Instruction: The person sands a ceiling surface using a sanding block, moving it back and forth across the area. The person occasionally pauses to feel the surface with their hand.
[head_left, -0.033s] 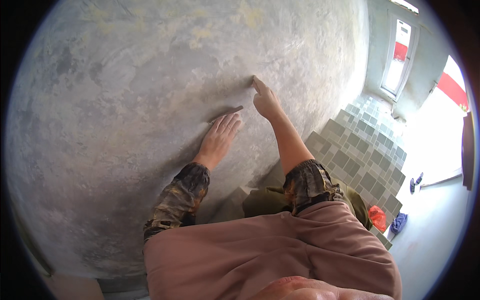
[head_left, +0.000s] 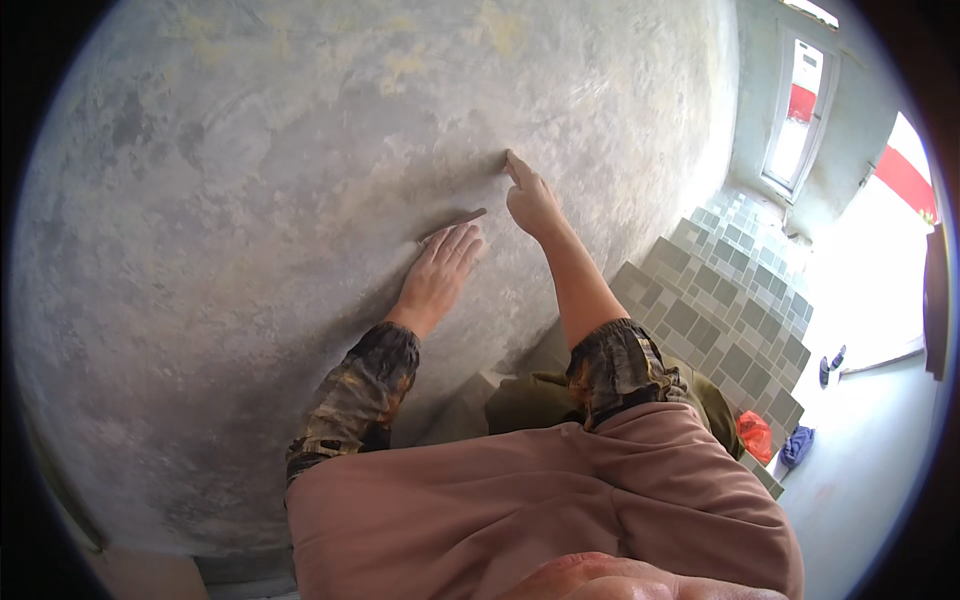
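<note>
My left hand (head_left: 438,276) lies with its fingers stretched side by side against a mottled grey plastered wall (head_left: 250,230). Under its fingertips it presses a thin, flat grey-brown piece (head_left: 468,217) to the wall. Only the long edge of that piece shows, so its exact kind cannot be told. Higher and to the right, my right hand (head_left: 533,202) meets the wall edge-on, fingers straight and pointing up. Nothing shows in it, though its palm side is hidden. The two hands are apart.
Tiled steps (head_left: 700,320) rise at the right toward a narrow window (head_left: 797,115) and a bright opening. A red plastic bag (head_left: 754,436) and a bundled blue cloth (head_left: 797,447) lie at the lower right. Dark shoes (head_left: 832,366) stand farther off.
</note>
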